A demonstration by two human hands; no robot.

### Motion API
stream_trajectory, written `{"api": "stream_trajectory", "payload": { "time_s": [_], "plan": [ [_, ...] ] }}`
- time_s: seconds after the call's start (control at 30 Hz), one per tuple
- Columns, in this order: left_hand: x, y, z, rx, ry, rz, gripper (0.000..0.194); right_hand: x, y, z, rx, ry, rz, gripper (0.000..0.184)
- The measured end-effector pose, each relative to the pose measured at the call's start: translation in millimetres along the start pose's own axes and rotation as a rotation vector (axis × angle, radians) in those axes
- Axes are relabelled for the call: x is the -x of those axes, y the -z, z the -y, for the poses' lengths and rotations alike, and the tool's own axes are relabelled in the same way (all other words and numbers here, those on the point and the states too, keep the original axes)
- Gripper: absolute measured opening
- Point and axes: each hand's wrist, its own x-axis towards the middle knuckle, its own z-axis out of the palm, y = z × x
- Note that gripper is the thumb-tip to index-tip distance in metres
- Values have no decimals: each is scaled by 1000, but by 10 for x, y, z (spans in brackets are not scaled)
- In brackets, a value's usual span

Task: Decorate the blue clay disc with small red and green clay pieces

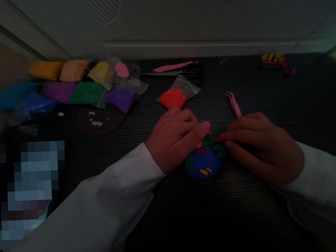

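A small round clay disc (204,163) lies on the dark table, its blue face edged in black. It carries green leaf shapes (219,150), small red bits, two yellow pieces (203,172) and a pink piece (198,144). My left hand (179,138) is closed over the disc's upper left edge, thumb uppermost; its fingertips are partly hidden. At the right edge, my right hand (265,147) has index finger and thumb against the rim by a leaf. Pink curved tweezers (234,104) show beyond my right fingers, their rear end hidden; whether the hand touches them is unclear.
Bagged coloured clay (85,93) lies at the back left, with a red-orange bag (174,98) nearer. Black-handled scissors (176,72) and a pink tool (173,66) lie by the wall. A small yellow-and-red model (273,61) sits back right. A dark half-round piece (101,123) lies left.
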Motion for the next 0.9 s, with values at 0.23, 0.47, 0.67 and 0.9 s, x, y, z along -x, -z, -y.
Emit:
{"api": "stream_trajectory", "payload": {
  "time_s": [0.23,0.47,0.67,0.9],
  "plan": [
    [-5,9,-11,-7,12,23,35,-7,1,7,31,17,11,19],
    [-12,11,-11,-30,-10,35,35,-23,11,15,30,15,49,19],
    [3,-3,16,-112,-50,58,32,1,55,-6,-4,5,-10,21],
    [50,-34,-18,-155,-25,83,38,13,72,-45,22,-28,8,19]
  ]
}}
